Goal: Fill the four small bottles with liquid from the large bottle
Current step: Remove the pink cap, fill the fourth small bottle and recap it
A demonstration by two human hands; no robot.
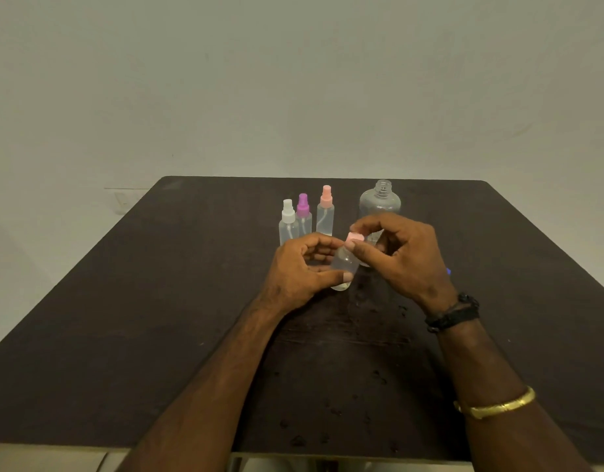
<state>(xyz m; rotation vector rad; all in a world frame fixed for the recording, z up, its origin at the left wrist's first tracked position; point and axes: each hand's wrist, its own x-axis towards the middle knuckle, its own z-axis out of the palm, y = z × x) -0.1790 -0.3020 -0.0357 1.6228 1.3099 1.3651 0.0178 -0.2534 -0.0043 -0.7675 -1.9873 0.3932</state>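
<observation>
My left hand [302,267] grips the small bottle [344,267]. My right hand [401,253] pinches its pink cap [355,238].

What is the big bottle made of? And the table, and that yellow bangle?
The big bottle looks like clear, glossy plastic: you see through it, and its neck has screw threads. The table seems dark matt wood or wood-look board; I cannot tell which. The bangle looks like shiny gold-coloured metal.
</observation>
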